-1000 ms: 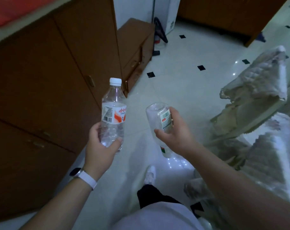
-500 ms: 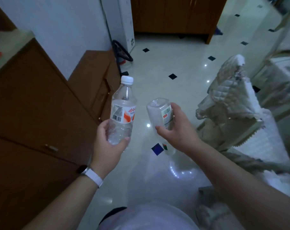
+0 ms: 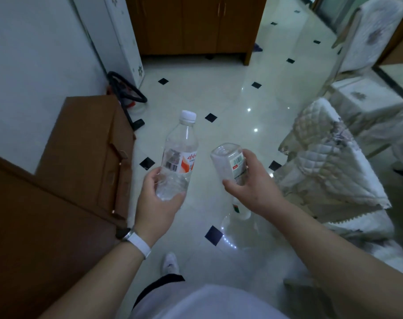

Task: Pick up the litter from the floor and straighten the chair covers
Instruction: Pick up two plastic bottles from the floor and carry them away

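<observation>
1. The left hand point(image 3: 156, 203), just left of the view's centre, has its fingers point(image 3: 151, 179) wrapped around the lower body of a clear plastic bottle point(image 3: 180, 153).
2. That bottle leans slightly toward 1 o'clock, with its white cap point(image 3: 188, 116) uppermost. Its label is white and orange with a barcode.
3. The right hand point(image 3: 253, 192), just right of centre, has its fingers point(image 3: 250, 157) curled around a second clear bottle point(image 3: 228, 161), thumb on the near side.
4. The second bottle is held upside down: its base points up and its neck end pokes out below the hand, toward 6 o'clock.
5. The two bottles are near each other but apart, both held up off the glossy pale floor point(image 3: 195, 88), which has small black diamond tiles.
6. At 3 o'clock a chair carries a quilted cover point(image 3: 327, 162) lying rumpled and skewed over its back.
7. At 1 to 2 o'clock, further off, a second chair cover point(image 3: 368, 35) hangs flat on its backrest.
8. A low brown cabinet point(image 3: 85, 146) stands at 9 o'clock, and a tall wooden cupboard point(image 3: 195, 24) at 12 o'clock.
9. A black looped hose point(image 3: 126, 90) lies at 11 o'clock beside the wall.
10. A white wristband point(image 3: 139, 244) sits on the left wrist, and a white shoe point(image 3: 170, 263) shows at 6 o'clock.
</observation>
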